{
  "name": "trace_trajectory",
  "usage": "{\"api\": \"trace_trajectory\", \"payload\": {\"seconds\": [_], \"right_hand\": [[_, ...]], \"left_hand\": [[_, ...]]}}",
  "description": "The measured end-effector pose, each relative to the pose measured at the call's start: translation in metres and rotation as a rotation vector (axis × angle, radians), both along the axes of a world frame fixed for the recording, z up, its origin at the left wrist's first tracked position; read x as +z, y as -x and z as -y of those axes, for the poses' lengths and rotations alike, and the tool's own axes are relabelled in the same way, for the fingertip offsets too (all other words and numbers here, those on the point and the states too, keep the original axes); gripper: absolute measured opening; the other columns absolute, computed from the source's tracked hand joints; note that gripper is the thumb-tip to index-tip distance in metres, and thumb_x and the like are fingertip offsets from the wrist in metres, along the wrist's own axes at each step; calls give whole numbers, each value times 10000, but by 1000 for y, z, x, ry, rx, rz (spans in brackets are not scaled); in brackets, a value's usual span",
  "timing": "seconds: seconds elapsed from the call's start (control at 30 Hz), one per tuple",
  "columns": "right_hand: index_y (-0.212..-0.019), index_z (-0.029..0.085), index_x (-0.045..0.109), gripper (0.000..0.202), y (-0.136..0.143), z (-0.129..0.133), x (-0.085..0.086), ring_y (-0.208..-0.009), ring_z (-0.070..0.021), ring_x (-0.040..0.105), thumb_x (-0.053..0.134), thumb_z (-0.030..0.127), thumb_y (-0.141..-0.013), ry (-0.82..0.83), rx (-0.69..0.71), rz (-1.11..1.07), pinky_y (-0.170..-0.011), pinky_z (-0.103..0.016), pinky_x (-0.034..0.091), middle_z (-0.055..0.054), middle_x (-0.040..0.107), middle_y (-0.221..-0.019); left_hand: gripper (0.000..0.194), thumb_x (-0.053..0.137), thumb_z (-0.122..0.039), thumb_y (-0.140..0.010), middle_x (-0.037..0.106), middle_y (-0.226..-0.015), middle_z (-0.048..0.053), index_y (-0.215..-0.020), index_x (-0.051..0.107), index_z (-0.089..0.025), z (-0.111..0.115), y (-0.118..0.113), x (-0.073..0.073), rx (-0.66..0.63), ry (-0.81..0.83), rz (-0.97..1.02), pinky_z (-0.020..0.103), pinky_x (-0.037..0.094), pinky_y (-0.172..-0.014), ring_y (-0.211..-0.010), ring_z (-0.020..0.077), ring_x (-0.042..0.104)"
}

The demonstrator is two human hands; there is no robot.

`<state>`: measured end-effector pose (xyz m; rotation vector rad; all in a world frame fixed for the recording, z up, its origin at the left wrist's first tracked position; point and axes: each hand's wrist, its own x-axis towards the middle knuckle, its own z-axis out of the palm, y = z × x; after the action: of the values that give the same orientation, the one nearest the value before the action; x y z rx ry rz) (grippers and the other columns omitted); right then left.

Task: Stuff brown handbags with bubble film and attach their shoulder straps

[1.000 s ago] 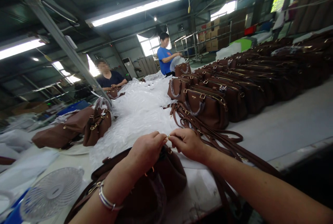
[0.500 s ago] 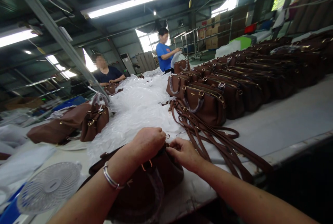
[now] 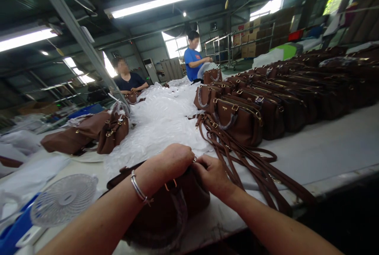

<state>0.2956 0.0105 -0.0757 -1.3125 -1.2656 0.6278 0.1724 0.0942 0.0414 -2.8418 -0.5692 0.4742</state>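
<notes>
A dark brown handbag (image 3: 156,215) with a plastic-wrapped handle lies below my wrists at the near edge of the table. My left hand (image 3: 179,160), a silver bracelet on its wrist, reaches over the bag's top to its right end, with the fingers curled. My right hand (image 3: 211,172) meets it there, thumb and forefinger pinched at a small metal clasp (image 3: 194,159). What my left fingers grip is hidden behind the hand. Brown straps (image 3: 237,156) with gold buckles lie in a heap to the right.
Rows of brown handbags (image 3: 241,119) fill the right side. White plastic wrapping (image 3: 160,109) covers the middle. At left are a fan (image 3: 66,199) and more brown bags (image 3: 85,130). Two people (image 3: 194,59) work farther back.
My hands have come closer together at the bag's end, and the metal clasp now shows between them. The whole view has shifted slightly, with the surroundings farther right in the picture.
</notes>
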Motion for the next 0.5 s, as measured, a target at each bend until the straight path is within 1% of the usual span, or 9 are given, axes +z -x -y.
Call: {"api": "trace_trajectory", "payload": {"seconds": [0.07, 0.13, 0.2, 0.27, 0.33, 0.37, 0.43, 0.5], "right_hand": [[-683, 202, 624, 243, -2, -1, 1, -615, -169, 572, 628, 375, -853, 82, 16, -83, -588, -279, 408, -6, 638, -630], [-660, 207, 592, 278, -3, -1, 2, -551, -156, 532, 627, 413, -843, 132, 41, -141, -531, -268, 391, 6, 596, -580], [-669, 209, 582, 312, -3, -1, 1, -523, -149, 513, 637, 467, -835, 145, 68, -193, -494, -260, 383, 11, 581, -577], [-690, 206, 582, 360, -3, -1, -4, -507, -145, 507, 665, 534, -813, 166, 78, -252, -468, -253, 378, 12, 579, -586], [-720, 200, 594, 409, -3, -1, -10, -485, -138, 495, 688, 591, -796, 205, 91, -288, -448, -246, 363, 15, 578, -584], [-730, 197, 602, 426, -4, 0, -13, -481, -135, 490, 697, 608, -791, 216, 96, -287, -443, -242, 354, 16, 576, -584], [-743, 195, 620, 444, -5, 1, -18, -483, -131, 480, 708, 628, -789, 221, 98, -265, -439, -240, 343, 18, 572, -587], [-773, 191, 652, 444, -7, 2, -20, -493, -134, 482, 708, 631, -801, 228, 90, -216, -449, -245, 352, 16, 570, -590]], "left_hand": [[158, 611, -109, -818, 753, -795, 102, -845, 757, -162, 2, 3, 4, 0, 24, 3, 299, 512, -613, -691, 251, 711], [186, 597, -118, -847, 768, -832, 88, -893, 764, -186, 4, 12, 10, 5, 47, 25, 291, 512, -639, -720, 239, 719], [222, 582, -178, -899, 784, -911, 66, -1017, 760, -238, 3, 29, 21, 34, 89, 88, 286, 520, -693, -795, 231, 733], [307, 569, -254, -929, 789, -1022, 58, -1198, 714, -290, -2, 58, 38, 129, 101, 155, 293, 528, -764, -904, 237, 738], [425, 559, -254, -908, 777, -1132, 68, -1319, 660, -296, -13, 101, 60, 292, 39, 179, 315, 530, -843, -1012, 254, 725], [469, 555, -213, -873, 768, -1168, 73, -1324, 664, -280, -19, 127, 72, 386, -16, 176, 328, 526, -884, -1054, 263, 713], [493, 560, -169, -793, 756, -1200, 68, -1255, 714, -249, -28, 185, 95, 520, -82, 247, 331, 500, -955, -1098, 266, 689], [421, 578, -172, -725, 779, -1081, 53, -1090, 779, -230, -28, 245, 112, 626, -91, 370, 308, 492, -917, -1011, 257, 689]]}}
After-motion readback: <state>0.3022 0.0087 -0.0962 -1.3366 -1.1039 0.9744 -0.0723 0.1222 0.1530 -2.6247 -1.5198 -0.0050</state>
